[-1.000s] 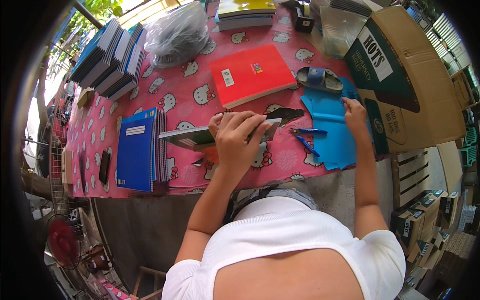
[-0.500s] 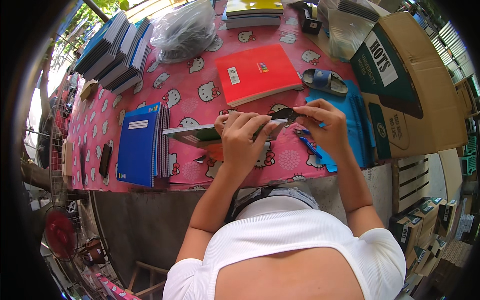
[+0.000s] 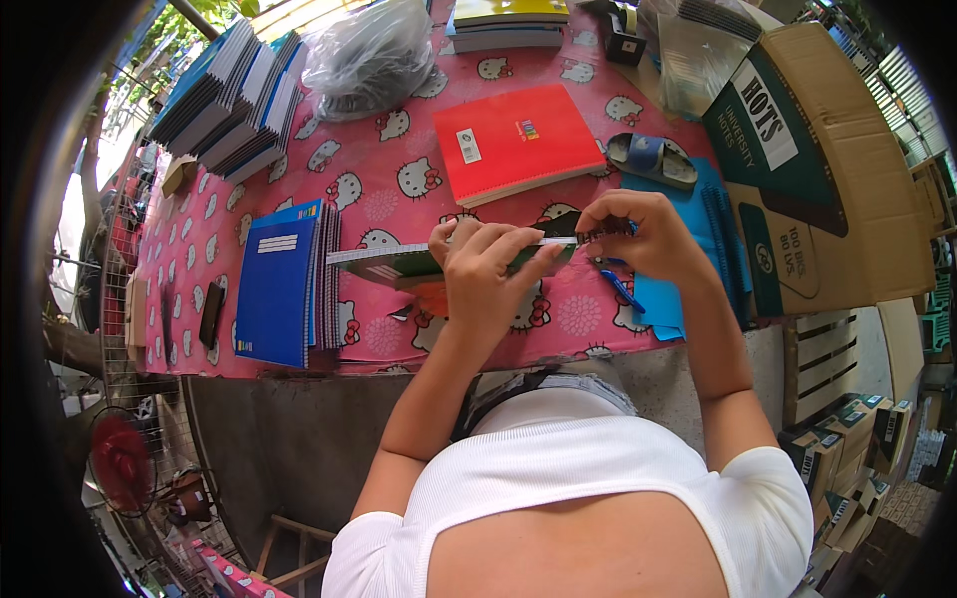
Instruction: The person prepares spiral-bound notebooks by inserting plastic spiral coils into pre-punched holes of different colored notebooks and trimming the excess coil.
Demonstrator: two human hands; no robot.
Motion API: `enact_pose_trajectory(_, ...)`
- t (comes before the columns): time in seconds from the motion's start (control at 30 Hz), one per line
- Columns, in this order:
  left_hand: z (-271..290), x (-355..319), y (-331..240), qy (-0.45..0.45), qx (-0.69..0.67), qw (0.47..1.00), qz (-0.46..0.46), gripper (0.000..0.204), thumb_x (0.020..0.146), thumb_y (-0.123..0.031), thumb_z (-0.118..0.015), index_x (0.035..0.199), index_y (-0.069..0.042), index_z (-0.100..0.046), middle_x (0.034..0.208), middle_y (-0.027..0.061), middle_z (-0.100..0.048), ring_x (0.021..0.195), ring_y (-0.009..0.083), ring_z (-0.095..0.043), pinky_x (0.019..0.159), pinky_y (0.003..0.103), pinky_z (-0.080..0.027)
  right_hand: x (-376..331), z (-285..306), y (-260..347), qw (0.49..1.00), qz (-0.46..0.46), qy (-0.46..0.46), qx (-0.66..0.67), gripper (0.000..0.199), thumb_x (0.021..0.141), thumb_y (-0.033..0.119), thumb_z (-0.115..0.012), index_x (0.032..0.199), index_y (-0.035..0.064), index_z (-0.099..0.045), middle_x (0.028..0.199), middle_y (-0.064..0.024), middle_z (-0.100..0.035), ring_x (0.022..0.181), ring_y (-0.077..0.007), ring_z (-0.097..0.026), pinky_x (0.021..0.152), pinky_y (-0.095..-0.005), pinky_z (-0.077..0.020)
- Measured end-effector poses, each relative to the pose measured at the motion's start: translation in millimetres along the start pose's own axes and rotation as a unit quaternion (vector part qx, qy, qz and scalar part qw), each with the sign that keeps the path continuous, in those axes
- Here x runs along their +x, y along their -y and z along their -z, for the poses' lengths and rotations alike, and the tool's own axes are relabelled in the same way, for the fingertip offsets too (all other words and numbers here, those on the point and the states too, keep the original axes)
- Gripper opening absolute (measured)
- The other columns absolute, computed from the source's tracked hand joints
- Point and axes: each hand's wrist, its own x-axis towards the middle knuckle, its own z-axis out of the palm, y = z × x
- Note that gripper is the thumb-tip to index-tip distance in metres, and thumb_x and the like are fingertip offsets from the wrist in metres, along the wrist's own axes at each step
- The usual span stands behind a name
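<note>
My left hand grips a notebook held edge-on above the table, fingers over its top edge and thumb on the near side. At the notebook's right end, my right hand pinches a dark spiral binding coil. Whether the coil has entered the punched holes is too small to tell. Just below the right hand lie blue-handled pliers, partly on light-blue covers. Beyond both hands sits a red notebook; blue spiral notebooks lie to the left.
A blue slipper rests near the covers. An open cardboard box stands at the right. Notebook stacks, a plastic bag and a tape dispenser are at the back. A dark phone-like object lies far left.
My right hand has turned and curled more over the notebook's right end, its wrist shifting right. More of the coil shows under its fingers. The left hand keeps its grip.
</note>
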Motion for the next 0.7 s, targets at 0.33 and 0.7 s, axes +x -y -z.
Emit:
enact_pose_trajectory(0.33, 0.4, 0.8, -3.3, 0.008, 0.019, 1.0, 0.0, 0.02, 0.073, -0.033, -0.074, 0.08, -0.015, -0.07, 0.077, -0.0034, -0.064, 0.079, 0.0154, -0.055, 0.091, 0.037, -0.027, 0.1, 3.8, 7.9, 0.999, 0.021, 0.032, 0.0, 0.024, 0.068, -0.012, -0.067, 0.089, -0.0009, -0.064, 0.084, -0.0076, -0.063, 0.075, -0.0154, -0.062, 0.066, -0.027, -0.0493)
enact_pose_trajectory(0.7, 2.6, -13.1, -4.4, -0.025, 0.015, 0.998, -0.047, 0.018, 0.07, -0.025, -0.078, 0.083, -0.016, -0.071, 0.082, -0.0036, -0.066, 0.084, 0.0162, -0.056, 0.093, 0.037, -0.026, -4.2, 4.5, 9.8, 0.998, 0.024, -0.009, -0.057, 0.028, 0.065, -0.008, -0.072, 0.09, 0.0034, -0.069, 0.084, -0.0058, -0.063, 0.074, -0.0137, -0.061, 0.065, -0.0258, -0.0476)
